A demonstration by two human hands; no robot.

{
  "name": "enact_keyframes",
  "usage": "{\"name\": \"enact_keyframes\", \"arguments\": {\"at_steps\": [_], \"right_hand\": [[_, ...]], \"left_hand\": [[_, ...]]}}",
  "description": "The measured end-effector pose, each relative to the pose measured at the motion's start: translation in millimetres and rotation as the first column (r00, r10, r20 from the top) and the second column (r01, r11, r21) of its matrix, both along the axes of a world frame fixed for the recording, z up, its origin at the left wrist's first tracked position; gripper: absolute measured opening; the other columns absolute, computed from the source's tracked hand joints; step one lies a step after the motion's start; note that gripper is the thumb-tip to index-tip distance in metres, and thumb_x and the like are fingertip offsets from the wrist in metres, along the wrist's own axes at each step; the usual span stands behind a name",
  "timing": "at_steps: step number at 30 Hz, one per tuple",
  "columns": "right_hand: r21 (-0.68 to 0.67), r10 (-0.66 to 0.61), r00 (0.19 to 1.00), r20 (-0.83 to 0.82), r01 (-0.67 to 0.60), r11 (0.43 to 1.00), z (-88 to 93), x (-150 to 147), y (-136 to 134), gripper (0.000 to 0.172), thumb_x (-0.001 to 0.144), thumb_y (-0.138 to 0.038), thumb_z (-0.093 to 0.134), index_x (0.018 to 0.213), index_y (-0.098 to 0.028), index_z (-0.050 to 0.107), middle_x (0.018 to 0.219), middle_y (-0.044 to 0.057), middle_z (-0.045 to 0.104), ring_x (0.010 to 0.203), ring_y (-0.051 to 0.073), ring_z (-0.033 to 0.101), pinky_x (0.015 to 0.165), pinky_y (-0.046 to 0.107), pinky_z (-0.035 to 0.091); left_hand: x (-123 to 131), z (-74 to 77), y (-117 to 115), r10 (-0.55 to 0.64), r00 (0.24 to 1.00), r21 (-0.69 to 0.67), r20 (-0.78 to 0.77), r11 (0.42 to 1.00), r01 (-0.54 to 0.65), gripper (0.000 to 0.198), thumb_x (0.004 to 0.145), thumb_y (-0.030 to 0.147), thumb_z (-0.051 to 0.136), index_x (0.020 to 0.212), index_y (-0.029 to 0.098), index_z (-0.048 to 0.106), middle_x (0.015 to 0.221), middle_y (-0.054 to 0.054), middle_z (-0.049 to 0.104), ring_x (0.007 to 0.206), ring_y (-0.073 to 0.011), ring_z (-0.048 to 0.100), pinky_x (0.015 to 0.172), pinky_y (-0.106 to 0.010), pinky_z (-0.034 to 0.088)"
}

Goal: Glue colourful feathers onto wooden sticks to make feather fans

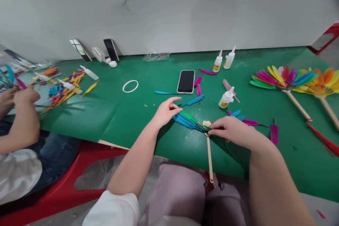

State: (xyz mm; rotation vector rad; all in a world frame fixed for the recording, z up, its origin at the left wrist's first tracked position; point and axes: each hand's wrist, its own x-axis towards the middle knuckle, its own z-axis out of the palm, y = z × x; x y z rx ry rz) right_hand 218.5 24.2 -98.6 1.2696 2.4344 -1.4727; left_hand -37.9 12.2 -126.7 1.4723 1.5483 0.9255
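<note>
My left hand (166, 112) is closed over the outer ends of several blue feathers (185, 121), with a green feather (188, 116) lying among them. Their quills meet on the small rounded head (207, 124) of a wooden fan handle (209, 155), which reaches past the table's front edge. At that head, the thumb and fingers of my right hand (233, 131) pinch a green feather, mostly hidden by the hand. A loose blue feather (195, 100) lies just beyond my left fingertips.
A glue bottle (226, 98) stands near my right hand, two more behind it. A phone (186, 82) and magenta feathers (198, 80) lie ahead. Finished feather fans (287, 77) rest at right. On the left, another person's hands (25, 95) work beside a feather pile (67, 90).
</note>
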Motion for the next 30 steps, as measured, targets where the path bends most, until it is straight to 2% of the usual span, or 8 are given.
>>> {"name": "enact_keyframes", "arguments": {"at_steps": [7,12,17,24,27,30], "right_hand": [[0.029,0.04,0.999,0.018,-0.04,0.999,0.8,0.0,-0.4,0.034,0.079,-0.048,0.046,0.068,-0.02,0.063,0.062,0.0,0.052,0.053,0.012,0.048,0.043,0.022,0.036],[0.106,0.077,0.996,0.054,-0.082,0.991,4.8,-3.3,-1.3,0.034,0.08,-0.046,0.045,0.063,-0.021,0.062,0.056,-0.001,0.051,0.052,0.012,0.046,0.046,0.024,0.033],[0.163,0.061,0.983,0.174,-0.09,0.983,9.1,-7.5,-3.0,0.031,0.079,-0.042,0.048,0.061,-0.022,0.062,0.06,0.001,0.057,0.055,0.013,0.048,0.049,0.026,0.031],[0.171,0.013,0.967,0.253,-0.058,0.984,9.9,-12.4,-4.8,0.027,0.078,-0.04,0.05,0.063,-0.024,0.066,0.065,0.002,0.062,0.058,0.016,0.053,0.049,0.026,0.031],[0.173,0.015,0.973,0.229,-0.056,0.983,8.5,-11.0,-4.7,0.027,0.078,-0.04,0.05,0.064,-0.024,0.067,0.066,0.002,0.063,0.059,0.016,0.053,0.05,0.026,0.033],[0.168,-0.001,0.996,0.094,-0.014,0.986,10.1,-3.8,-4.1,0.028,0.079,-0.041,0.051,0.067,-0.023,0.069,0.068,0.001,0.065,0.063,0.016,0.054,0.055,0.027,0.038]], "left_hand": [[0.3,-1.5,0.5,-0.002,1.0,0.003,-0.011,1.0,0.002,0.045,0.073,0.023,0.062,0.117,0.018,0.053,0.068,0.002,0.06,0.057,-0.0091,0.048,0.06,-0.024,0.038],[0.4,-2.2,0.9,-0.006,1.0,0.003,-0.024,1.0,0.006,0.045,0.074,0.024,0.061,0.118,0.019,0.053,0.068,0.002,0.06,0.057,-0.0092,0.049,0.059,-0.023,0.038],[1.2,-2.0,0.4,-0.01,0.999,0.003,-0.035,1.0,0.011,0.044,0.074,0.025,0.061,0.118,0.019,0.053,0.068,0.002,0.06,0.057,-0.0093,0.048,0.059,-0.023,0.037],[0.3,-4.7,1.4,-0.018,0.999,0.009,-0.039,1.0,0.018,0.045,0.074,0.024,0.061,0.118,0.019,0.052,0.068,0.002,0.06,0.058,-0.0095,0.049,0.06,-0.023,0.038],[-0.1,-4.2,1.0,-0.02,0.999,0.014,-0.046,1.0,0.021,0.045,0.074,0.025,0.061,0.118,0.019,0.053,0.068,0.002,0.06,0.058,-0.0095,0.05,0.06,-0.023,0.038],[0.0,-3.6,0.2,-0.019,0.998,0.021,-0.058,1.0,0.02,0.044,0.075,0.025,0.061,0.118,0.018,0.053,0.068,0.002,0.061,0.058,-0.0096,0.05,0.059,-0.023,0.039]]}}
